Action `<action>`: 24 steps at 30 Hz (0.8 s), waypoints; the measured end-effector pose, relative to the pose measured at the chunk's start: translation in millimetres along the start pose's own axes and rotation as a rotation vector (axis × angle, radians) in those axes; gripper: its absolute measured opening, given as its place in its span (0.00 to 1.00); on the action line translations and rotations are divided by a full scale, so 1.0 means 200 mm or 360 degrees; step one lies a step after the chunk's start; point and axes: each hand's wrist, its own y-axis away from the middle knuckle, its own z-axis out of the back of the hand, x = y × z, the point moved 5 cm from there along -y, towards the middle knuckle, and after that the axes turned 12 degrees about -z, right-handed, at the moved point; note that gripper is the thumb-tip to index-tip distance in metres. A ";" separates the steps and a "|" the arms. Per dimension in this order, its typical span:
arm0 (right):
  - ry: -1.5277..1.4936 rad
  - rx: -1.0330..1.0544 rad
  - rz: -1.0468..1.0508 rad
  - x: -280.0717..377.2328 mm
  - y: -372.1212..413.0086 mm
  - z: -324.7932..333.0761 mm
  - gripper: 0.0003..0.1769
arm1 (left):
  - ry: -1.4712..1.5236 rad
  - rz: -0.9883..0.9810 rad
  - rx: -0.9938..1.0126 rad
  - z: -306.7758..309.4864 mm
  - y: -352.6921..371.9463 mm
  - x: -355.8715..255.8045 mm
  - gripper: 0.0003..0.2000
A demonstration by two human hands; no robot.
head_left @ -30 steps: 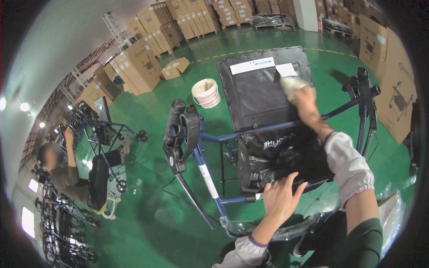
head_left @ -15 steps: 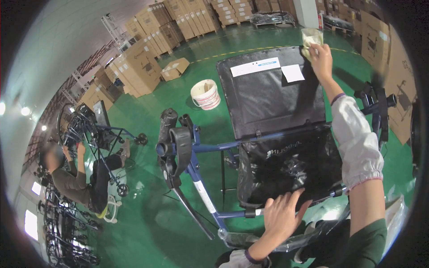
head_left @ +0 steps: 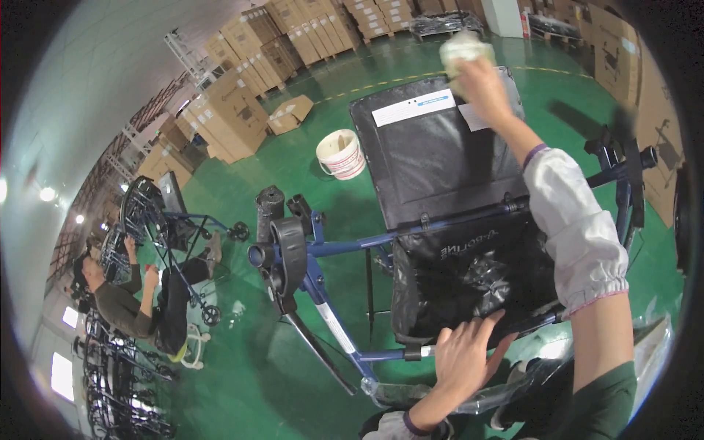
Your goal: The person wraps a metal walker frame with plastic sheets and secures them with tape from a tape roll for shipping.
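In front of me stands a blue-framed walker (head_left: 339, 248) with a black bag (head_left: 469, 275) and a raised black panel (head_left: 433, 165). The panel bears a white label strip (head_left: 413, 108) and a square white paper (head_left: 473, 117), partly covered by my right arm. My right hand (head_left: 480, 84) is closed around a pale, crumpled cloth (head_left: 463, 50), blurred, near the panel's far edge. My left hand (head_left: 460, 359) lies with fingers stretched out on the near edge of the bag, by the front bar. Clear plastic wrap (head_left: 469, 397) lies beneath that hand.
A white bucket (head_left: 342, 155) stands on the green floor left of the panel. At left a seated person (head_left: 128, 301) works at another walker (head_left: 165, 227). Cardboard boxes (head_left: 231, 114) are stacked behind; a tall carton (head_left: 655, 132) stands at right.
My right hand has moved left and slightly up with the cloth, away from the panel's right corner. The seated person's hands have shifted. My left hand stays nearly in place.
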 end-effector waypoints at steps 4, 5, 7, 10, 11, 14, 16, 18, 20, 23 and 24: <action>0.0291 0.0067 0.0684 0.05 0.06 -0.01 0.19 | 0.0032 -0.0014 -0.0002 0.00 0.01 -0.01 0.18; 0.0481 -0.0072 0.0840 0.01 0.03 0.06 0.19 | 0.0052 -0.0014 0.0008 0.00 0.01 -0.01 0.18; 0.0682 -0.0140 0.0708 -0.06 -0.06 0.16 0.18 | 0.0041 -0.0019 -0.0012 -0.01 0.02 -0.01 0.19; 0.0874 -0.0100 0.0263 0.06 -0.12 0.15 0.18 | 0.0013 -0.0029 -0.0002 0.01 0.02 0.01 0.20; 0.0919 -0.0040 0.0146 0.16 -0.09 0.10 0.17 | 0.0035 -0.0012 0.0037 0.00 0.02 0.00 0.21; 0.1138 0.0259 0.0501 0.48 0.12 -0.34 0.09 | 0.0007 -0.0017 0.0065 0.01 0.02 0.00 0.21; 0.0886 0.0502 0.0539 0.60 0.31 -0.55 0.06 | -0.0007 -0.0016 0.0067 0.00 0.04 0.01 0.21; 0.0438 0.0716 0.0433 0.64 0.39 -0.63 0.12 | -0.0013 -0.0039 0.0066 -0.02 0.03 0.00 0.22; 0.0287 0.0666 0.0128 0.58 0.31 -0.56 0.13 | -0.0064 -0.0077 0.0039 -0.01 0.03 0.00 0.21; -0.0141 0.0243 -0.0183 0.31 0.15 -0.22 0.11 | -0.0006 -0.0013 0.0078 0.00 0.03 -0.01 0.20; -0.0234 0.0135 -0.0227 0.19 0.07 -0.08 0.11 | 0.0015 -0.0002 0.0078 0.00 0.02 -0.01 0.20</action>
